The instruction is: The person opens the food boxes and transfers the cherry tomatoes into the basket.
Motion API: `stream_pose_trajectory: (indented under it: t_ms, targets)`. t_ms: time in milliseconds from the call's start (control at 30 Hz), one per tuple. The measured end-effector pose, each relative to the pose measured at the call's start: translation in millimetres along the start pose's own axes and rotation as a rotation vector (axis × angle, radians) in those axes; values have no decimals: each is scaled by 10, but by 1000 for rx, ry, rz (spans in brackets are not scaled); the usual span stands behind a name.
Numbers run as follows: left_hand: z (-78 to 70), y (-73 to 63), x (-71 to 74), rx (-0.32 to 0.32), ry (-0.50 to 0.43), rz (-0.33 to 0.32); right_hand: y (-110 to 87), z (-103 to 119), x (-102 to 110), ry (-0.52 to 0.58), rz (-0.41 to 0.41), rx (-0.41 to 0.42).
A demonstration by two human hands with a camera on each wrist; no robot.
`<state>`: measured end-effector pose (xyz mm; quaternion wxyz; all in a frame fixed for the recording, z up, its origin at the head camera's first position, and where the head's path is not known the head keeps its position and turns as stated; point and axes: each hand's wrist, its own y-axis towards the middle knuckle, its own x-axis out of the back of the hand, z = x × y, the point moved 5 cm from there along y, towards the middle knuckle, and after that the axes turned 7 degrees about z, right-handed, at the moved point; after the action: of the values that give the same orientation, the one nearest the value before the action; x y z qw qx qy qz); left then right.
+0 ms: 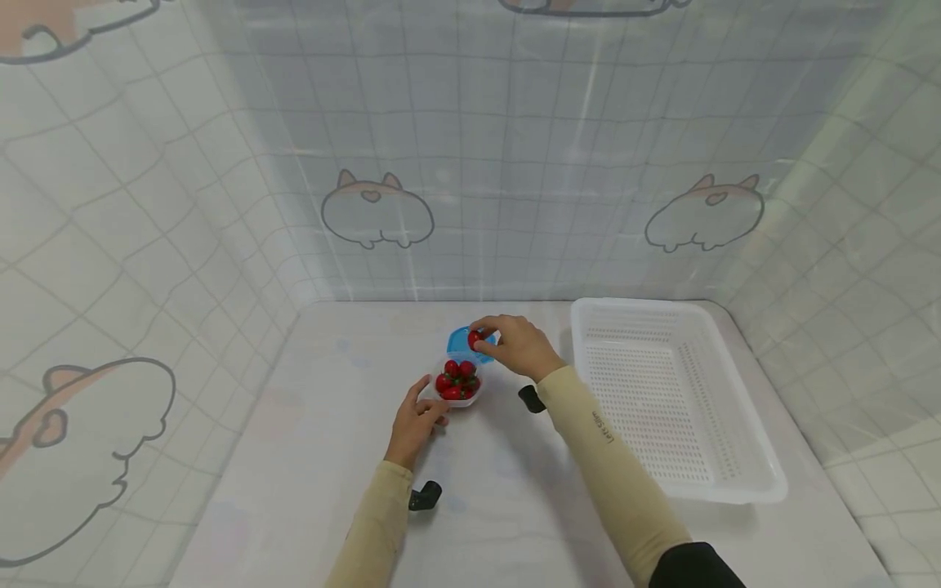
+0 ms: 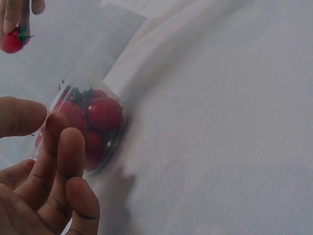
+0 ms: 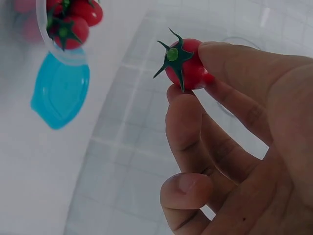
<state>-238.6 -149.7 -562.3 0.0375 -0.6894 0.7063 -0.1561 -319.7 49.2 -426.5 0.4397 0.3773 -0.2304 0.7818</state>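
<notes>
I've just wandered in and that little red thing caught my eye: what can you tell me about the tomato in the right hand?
The tomato is small, rounded and glossy red, its visible skin smooth. A green, star-shaped leafy cap with thin pointed tips faces away from the palm. The right hand pinches it in the air between thumb and fingers; in the head view it appears in front of the blue lid.

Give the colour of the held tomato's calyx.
Green calyx, best seen in the right wrist view.
</notes>
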Motion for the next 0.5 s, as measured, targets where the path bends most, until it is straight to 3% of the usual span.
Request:
stream_pose_trajectory:
  t_ms: [500]
  targets:
    - [12,20,4,1,-7,2,-197,-292,600,28,-113,-35]
